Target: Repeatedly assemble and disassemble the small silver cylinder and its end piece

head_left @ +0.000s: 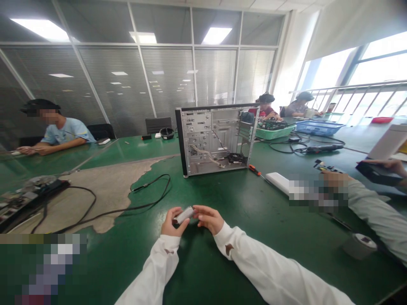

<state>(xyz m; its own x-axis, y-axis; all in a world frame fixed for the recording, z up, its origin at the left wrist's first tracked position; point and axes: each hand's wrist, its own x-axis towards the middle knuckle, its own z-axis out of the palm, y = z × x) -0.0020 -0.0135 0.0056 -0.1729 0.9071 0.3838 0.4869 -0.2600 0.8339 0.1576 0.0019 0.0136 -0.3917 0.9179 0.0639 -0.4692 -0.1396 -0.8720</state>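
Note:
A small light-grey rectangular block [184,215] is held above the green table, tilted up toward the right. My left hand [171,225] grips its left end between thumb and fingers. At the other end, the curled fingers of my right hand [210,219] appear to touch the block's upper right edge. What kind of part it is I cannot make out. Beyond both hands stands an open computer case [219,140], its bare metal inside facing me, with loose wires [203,152] and a black fan [237,158] near the bottom.
An orange-handled screwdriver [254,170] lies right of the case, near a white oblong object [280,182]. At left, a black cable [127,208] crosses a worn grey patch [108,182]. A co-worker's sleeved arm [372,207] reaches in from the right; baskets [318,127] stand farther back.

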